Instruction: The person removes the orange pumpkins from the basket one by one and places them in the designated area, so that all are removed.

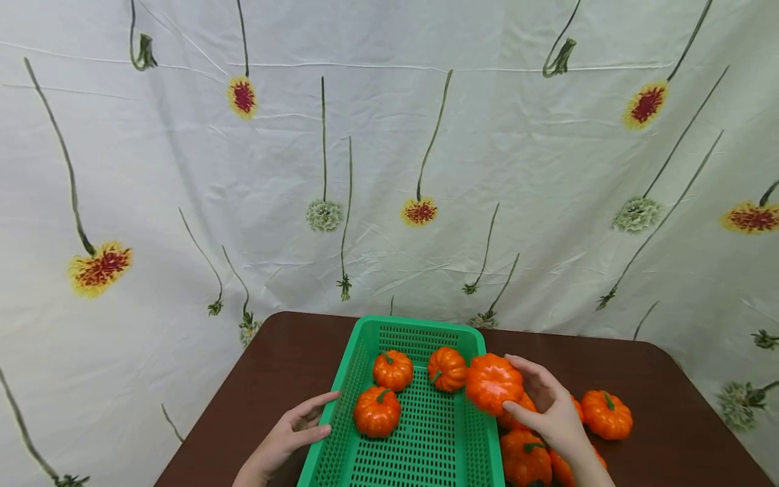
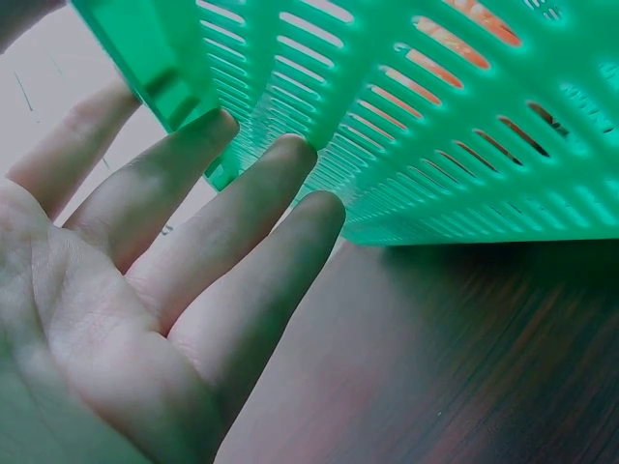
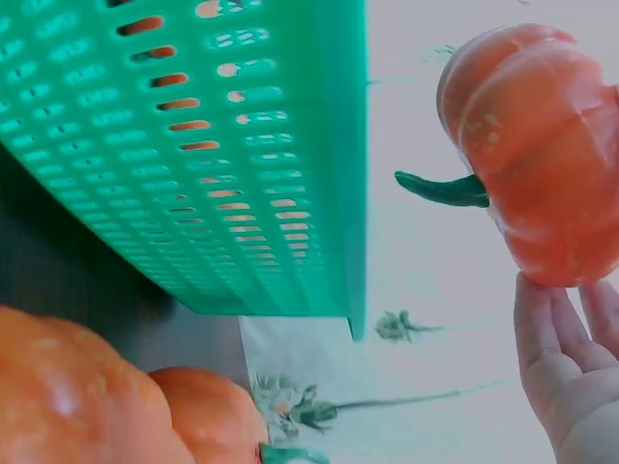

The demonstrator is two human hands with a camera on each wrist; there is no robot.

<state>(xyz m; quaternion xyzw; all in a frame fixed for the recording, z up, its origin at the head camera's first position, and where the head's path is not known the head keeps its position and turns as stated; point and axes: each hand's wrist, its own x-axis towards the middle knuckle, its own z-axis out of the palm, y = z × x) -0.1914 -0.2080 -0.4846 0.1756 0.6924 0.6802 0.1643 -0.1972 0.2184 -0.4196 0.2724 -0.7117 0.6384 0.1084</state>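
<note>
My right hand (image 1: 550, 406) grips a small orange pumpkin (image 1: 493, 384) above the right rim of a green slotted basket (image 1: 420, 446). In the right wrist view that pumpkin (image 3: 551, 155) shows its green stem, held by the fingertips below. Three more pumpkins lie inside the basket: two on the left, one (image 1: 447, 369) at the back right. At the basket's left side is my left hand (image 1: 292, 433), fingers extended and thumb apart. The left wrist view shows its fingers (image 2: 242, 222) straight beside the slotted wall, with nothing held.
Several pumpkins lie right of the basket, one (image 1: 607, 414) farthest right and another (image 1: 526, 460) close against the wall. Everything stands on a dark brown table (image 1: 292, 358). Behind it hangs a white cloth (image 1: 377, 169) printed with flowers.
</note>
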